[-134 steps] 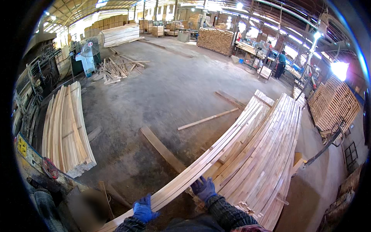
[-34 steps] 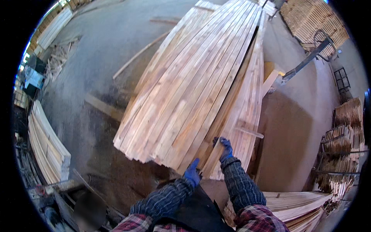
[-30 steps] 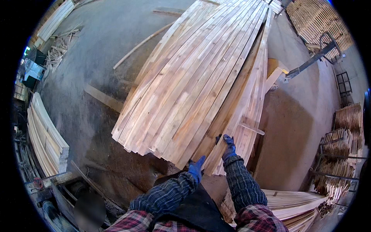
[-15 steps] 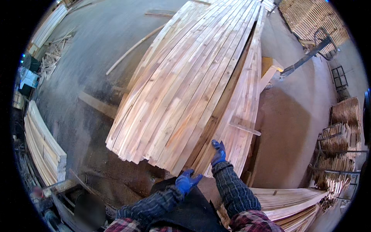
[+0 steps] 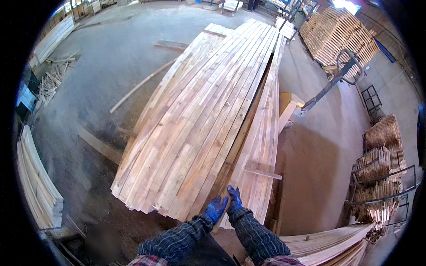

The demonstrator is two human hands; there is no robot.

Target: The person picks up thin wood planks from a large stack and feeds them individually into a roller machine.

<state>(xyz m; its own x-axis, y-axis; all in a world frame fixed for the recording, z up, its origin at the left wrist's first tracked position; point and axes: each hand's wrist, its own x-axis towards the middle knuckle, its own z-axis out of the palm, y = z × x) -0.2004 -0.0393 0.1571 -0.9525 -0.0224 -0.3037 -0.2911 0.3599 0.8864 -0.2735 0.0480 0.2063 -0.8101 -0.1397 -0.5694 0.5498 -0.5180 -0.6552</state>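
A big stack of long pale wooden planks [image 5: 208, 111] stretches away from me across the concrete floor. My left hand [image 5: 216, 208], in a blue glove, lies at the near end of a darker plank [image 5: 237, 146] that sits in a gap between the upper pile and a lower layer. My right hand [image 5: 234, 198], also in a blue glove, rests just beside it on the lower planks [image 5: 262, 146]. Both hands are close together with fingers bent; whether either one grips the wood is not visible. Plaid sleeves cover both forearms.
A second stack of planks [image 5: 37, 181] lies at the left. Loose boards [image 5: 100, 146] lie on the floor. A pallet-jack handle [image 5: 330, 82] rises at the right, with stacked pallets [image 5: 339, 33] behind it and racks of short sticks [image 5: 381, 177] at the far right. More planks [image 5: 328, 244] at lower right.
Half a second ago my hands were apart, the left one lower; now the left hand has risen next to the right at the plank ends. The view has shifted slightly.
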